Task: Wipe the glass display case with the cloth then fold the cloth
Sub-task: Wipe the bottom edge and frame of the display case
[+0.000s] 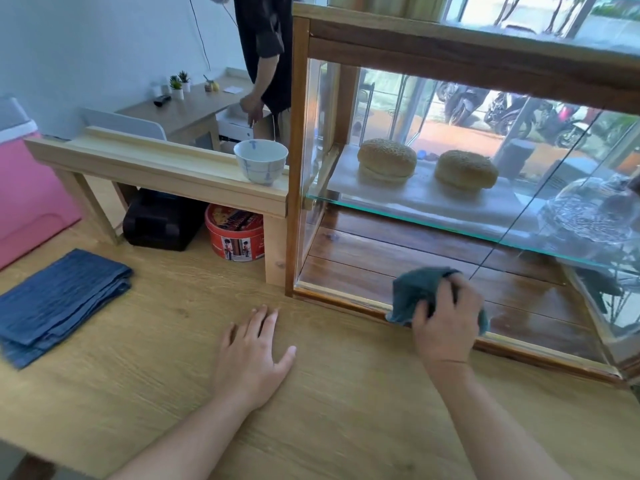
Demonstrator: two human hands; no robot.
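Our right hand grasps bunched teal cloth, pressed on lower front glass of display case, just above bottom rail. Our left hand released, fingers straight, flat on worktop near case's front-left corner. Folded blue cloths (stacked) at worktop's left edge. We see two sesame buns on glass shelf, bowl on wooden riser beside case.
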